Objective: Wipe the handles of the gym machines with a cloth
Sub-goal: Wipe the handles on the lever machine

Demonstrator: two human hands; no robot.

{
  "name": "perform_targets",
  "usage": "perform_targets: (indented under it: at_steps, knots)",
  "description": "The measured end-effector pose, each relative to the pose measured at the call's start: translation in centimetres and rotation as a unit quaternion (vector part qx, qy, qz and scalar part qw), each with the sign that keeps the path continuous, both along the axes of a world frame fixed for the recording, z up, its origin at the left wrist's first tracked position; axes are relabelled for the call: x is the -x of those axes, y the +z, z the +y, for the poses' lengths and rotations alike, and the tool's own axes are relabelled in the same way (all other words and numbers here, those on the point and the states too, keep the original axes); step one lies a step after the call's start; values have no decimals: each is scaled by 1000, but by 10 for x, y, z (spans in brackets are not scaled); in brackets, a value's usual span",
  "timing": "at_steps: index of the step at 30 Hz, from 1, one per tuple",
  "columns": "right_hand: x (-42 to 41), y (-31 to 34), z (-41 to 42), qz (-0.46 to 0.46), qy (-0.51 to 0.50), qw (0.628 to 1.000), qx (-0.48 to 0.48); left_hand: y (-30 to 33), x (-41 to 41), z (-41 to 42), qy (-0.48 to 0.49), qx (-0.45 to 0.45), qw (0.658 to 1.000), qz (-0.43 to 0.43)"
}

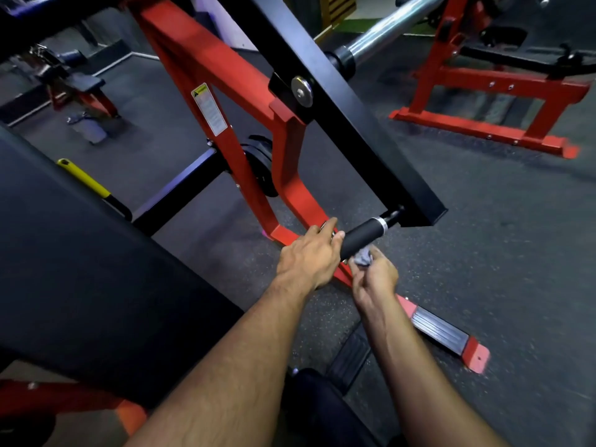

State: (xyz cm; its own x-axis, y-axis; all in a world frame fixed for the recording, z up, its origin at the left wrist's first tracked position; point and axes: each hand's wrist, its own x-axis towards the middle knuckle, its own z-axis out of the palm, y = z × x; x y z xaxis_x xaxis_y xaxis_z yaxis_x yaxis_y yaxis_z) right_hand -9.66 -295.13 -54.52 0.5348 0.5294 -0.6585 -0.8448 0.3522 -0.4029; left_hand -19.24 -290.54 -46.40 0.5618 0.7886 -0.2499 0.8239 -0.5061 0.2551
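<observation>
A black rubber handle (pixel 364 235) with a chrome collar sticks out from the lower end of a black lever arm (pixel 354 124) on a red-framed machine (pixel 206 66). My left hand (pixel 309 256) grips the near end of this handle, fingers curled round it. My right hand (pixel 375 279) holds a small crumpled grey cloth (pixel 362 257) just below the handle's underside, touching or almost touching it.
A large black pad (pixel 80 269) fills the left. A yellow-tipped adjustment lever (pixel 87 182) lies beside it. A chrome weight sleeve (pixel 393 27) juts out at the top right. A second red machine (pixel 483 101) stands at the right. A ribbed metal foot plate (pixel 438 330) lies on the dark rubber floor (pixel 500 253).
</observation>
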Motion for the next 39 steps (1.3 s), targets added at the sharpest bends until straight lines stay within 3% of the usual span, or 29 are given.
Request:
perform_targets:
  at_steps: [8,13,18,21,31,39]
  knots:
    - [-40,27,29,48,-3,997,56,-3,0,0,5,-5,1000,-5]
    - [12,20,23,66,8,997,45,-1,-1,0,10,-6,1000,-3]
    - [-27,15,12,82,-47,995,32,-2,0,1,8,-10,1000,-9]
    - [-45,25,17,95,-24,995,3,-3,0,0,9,-9,1000,-9]
    - [-19,22,-10,20,-7,1000,1,-3,0,0,7,-14,1000,-7]
    - [-27,26,16,10,-6,997,77,-2,0,-1,10,-24,1000,-5]
